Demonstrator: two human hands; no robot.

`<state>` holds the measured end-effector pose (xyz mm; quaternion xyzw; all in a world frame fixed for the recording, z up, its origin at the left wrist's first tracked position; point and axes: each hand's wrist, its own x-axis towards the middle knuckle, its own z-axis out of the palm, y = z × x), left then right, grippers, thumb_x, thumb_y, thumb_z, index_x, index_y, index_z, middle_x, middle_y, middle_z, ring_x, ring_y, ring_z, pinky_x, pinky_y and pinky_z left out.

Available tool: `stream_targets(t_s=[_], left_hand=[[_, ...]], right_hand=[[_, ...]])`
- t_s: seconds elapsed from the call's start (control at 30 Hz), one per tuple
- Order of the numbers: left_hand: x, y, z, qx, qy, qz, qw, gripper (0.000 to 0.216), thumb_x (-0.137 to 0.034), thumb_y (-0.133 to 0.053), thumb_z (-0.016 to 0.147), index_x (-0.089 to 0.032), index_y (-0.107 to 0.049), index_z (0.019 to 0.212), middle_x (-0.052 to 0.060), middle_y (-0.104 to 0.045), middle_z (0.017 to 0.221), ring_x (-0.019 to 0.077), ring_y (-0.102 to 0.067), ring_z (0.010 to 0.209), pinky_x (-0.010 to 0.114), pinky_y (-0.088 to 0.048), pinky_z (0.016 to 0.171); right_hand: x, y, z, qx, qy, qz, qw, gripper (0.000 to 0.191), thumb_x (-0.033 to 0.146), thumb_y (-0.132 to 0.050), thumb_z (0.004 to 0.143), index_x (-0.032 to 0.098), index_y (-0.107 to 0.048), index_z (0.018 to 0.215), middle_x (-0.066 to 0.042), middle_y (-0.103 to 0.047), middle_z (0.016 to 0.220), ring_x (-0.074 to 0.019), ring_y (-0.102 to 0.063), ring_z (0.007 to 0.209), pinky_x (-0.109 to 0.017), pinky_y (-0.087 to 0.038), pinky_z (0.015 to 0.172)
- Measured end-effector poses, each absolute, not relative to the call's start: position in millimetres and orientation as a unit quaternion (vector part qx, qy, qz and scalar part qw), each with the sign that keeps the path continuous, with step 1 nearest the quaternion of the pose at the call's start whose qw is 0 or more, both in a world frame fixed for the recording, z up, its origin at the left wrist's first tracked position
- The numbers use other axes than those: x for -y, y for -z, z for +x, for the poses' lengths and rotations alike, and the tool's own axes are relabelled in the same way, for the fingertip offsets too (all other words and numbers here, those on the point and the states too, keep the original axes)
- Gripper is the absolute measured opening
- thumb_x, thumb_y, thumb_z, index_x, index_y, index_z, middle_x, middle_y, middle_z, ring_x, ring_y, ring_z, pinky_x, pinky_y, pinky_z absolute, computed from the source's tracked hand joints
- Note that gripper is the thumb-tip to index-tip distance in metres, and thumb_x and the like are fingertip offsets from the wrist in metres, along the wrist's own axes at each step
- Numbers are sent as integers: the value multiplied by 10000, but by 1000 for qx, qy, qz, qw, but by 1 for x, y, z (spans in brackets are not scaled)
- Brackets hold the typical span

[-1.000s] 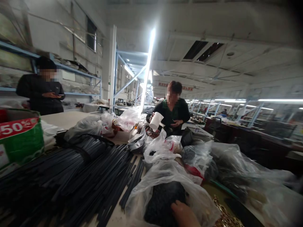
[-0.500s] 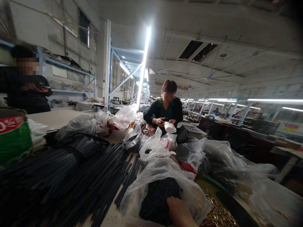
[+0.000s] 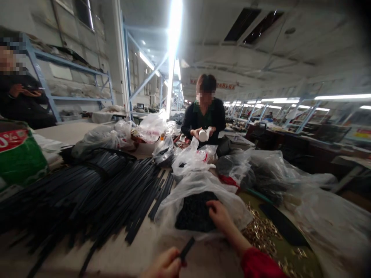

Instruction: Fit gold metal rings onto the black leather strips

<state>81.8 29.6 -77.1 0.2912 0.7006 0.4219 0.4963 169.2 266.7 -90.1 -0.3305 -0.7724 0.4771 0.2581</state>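
Note:
My right hand (image 3: pixel 218 213) reaches into a clear plastic bag (image 3: pixel 185 189) full of small black pieces (image 3: pixel 193 211); its fingers curl down into the heap, and what they grip is hidden. At the bottom edge my left hand (image 3: pixel 164 264) is closed round a short black strip (image 3: pixel 187 247) that sticks up to the right. A big pile of long black strips (image 3: pixel 95 193) covers the table's left side.
Gold metal parts (image 3: pixel 261 235) lie right of the bag beside a dark flat piece (image 3: pixel 282 226). More plastic bags (image 3: pixel 261 170) crowd the far right. A person (image 3: pixel 205 116) across the table holds a white cup. Another person (image 3: pixel 17 96) stands far left by a green box (image 3: pixel 20 158).
The view has tipped downward. My right hand went deeper into the bag, and my left hand with the strip came into view. The person opposite lowered the white cup.

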Motion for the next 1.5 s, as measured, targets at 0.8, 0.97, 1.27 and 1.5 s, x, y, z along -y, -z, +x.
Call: stream_targets(t_s=[0.8, 0.97, 1.27, 1.5], left_hand=[[-75, 46, 91, -581, -482, 260, 602, 317, -225, -379, 771, -110, -546, 1015, -32, -510, 545, 42, -352, 347, 163, -228, 347], [-72, 49, 93, -541, -497, 206, 647, 355, -206, -407, 731, -97, -553, 1035, -31, -498, 553, 43, -359, 370, 165, -257, 372], [-65, 66, 96, -518, -493, 167, 679, 357, -213, -442, 719, -114, -558, 1042, -21, -533, 583, 44, -377, 393, 174, -254, 387], [-58, 68, 103, -513, -479, 161, 694, 356, -199, -450, 728, -122, -561, 1057, -9, -559, 606, 49, -394, 408, 179, -263, 394]], right_hand=[[-209, 86, 210, 310, -866, -317, 229, 233, 165, -760, 577, 196, -631, 768, 39, -671, 649, -65, -634, 588, -154, -541, 597], [-205, 93, 212, 309, -850, -352, 241, 231, 173, -768, 558, 192, -621, 735, 45, -678, 688, -61, -629, 574, -150, -540, 577], [-189, 106, 225, 423, -788, -373, 246, 236, 308, -736, 617, 211, -628, 803, 51, -629, 691, -63, -599, 586, -187, -525, 589], [-181, 98, 229, 442, -789, -369, 214, 246, 318, -742, 600, 209, -632, 791, 39, -621, 715, -74, -572, 585, -206, -483, 576]])
